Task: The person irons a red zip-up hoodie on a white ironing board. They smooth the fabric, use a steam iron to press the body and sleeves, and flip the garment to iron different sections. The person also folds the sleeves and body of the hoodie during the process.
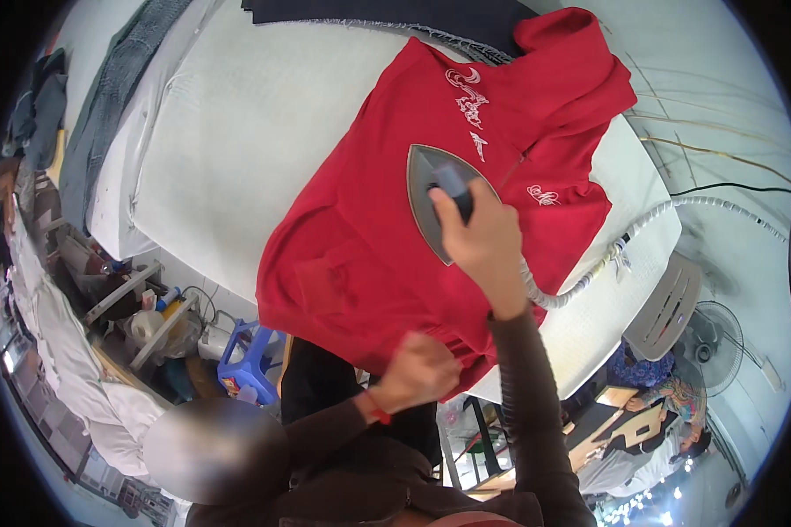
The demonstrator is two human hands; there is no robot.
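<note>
A red hoodie (373, 189) with white embroidery lies spread over a pale padded table (228, 123), its hood toward the far right. My right hand (483, 241) grips the dark handle of a clothes iron (426, 202), whose pointed plate rests on the hoodie's front, left of the zip. A white-wrapped hose (580, 285) runs off to the right from near my right wrist. At the near hem my left hand (417, 373) is curled closed and a little blurred; whether cloth is inside its fingers is hidden.
Dark fabric (387, 19) lies along the table's far edge, and grey fabric (119, 97) hangs at the left. Below stand a blue plastic stool (249, 360) and cluttered shelves. To the right are a grey chair (668, 307), a fan (707, 347) and another person (677, 408) at work.
</note>
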